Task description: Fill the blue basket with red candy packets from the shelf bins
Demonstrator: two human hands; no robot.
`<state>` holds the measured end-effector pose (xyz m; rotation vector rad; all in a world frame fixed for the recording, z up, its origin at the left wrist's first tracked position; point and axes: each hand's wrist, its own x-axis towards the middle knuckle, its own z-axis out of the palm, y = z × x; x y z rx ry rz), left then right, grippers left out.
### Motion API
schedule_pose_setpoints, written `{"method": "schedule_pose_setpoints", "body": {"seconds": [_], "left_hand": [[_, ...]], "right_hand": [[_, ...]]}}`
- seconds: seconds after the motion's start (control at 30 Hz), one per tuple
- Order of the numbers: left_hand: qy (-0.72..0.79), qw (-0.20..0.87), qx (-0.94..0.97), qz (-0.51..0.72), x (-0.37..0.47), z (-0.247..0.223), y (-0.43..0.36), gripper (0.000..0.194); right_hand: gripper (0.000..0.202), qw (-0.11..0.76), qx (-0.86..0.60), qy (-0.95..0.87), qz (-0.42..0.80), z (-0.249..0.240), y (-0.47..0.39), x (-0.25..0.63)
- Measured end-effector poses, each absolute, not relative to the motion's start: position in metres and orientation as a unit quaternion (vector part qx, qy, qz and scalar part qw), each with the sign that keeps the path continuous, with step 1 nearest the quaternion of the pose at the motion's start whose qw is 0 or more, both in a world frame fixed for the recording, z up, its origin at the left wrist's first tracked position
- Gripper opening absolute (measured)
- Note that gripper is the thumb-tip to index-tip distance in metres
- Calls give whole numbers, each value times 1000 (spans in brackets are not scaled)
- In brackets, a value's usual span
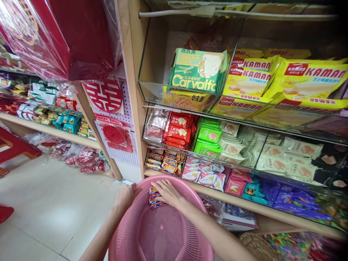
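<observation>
A pink mesh plastic basket (161, 235) stands in front of me, tipped against the lower shelf. My left hand (127, 196) grips its left rim, with the thumb over the inner edge. Inside the basket, near the far wall, my right hand (168, 194) has its fingers curled over several small orange-and-blue snack packets (154, 203). The fingers partly cover these packets. Just beyond the rim, a shelf compartment holds similar small wrapped snacks (165, 161), and pink-and-white packets (202, 174) lie in the compartment to its right.
Clear-fronted shelves hold a green Carvalfo pack (198, 70), yellow KAMAN packs (307, 78), red packets (178, 128) and green packets (210, 134). A red bag (89, 40) hangs at upper left. Plastic-wrapped bundles (87, 157) lie on the tiled floor (62, 203). A red stool (19, 145) stands far left.
</observation>
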<state>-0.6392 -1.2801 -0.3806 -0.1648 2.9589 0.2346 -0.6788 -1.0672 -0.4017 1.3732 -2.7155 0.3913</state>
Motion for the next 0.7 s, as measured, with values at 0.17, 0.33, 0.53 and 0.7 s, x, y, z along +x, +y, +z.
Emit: {"method": "schedule_pose_setpoints", "body": {"seconds": [0.17,0.33,0.53,0.7], "left_hand": [[992,80,-55,82,-641,-387,-1283,38],[991,86,-58,84,-643,-391,-1283,39],[991,85,-56,82,-643,-391,-1283,40],[992,78,-52,81,-641,-393,-1287,39]], "right_hand": [[67,45,454,-880,134,-394,-1064,-675],[51,93,449,-875,158,-363,-1060,-675],[39,169,361,-910,111,-325,-1072,-716],[43,205,324,-921,66,-321,-1090,-756]]}}
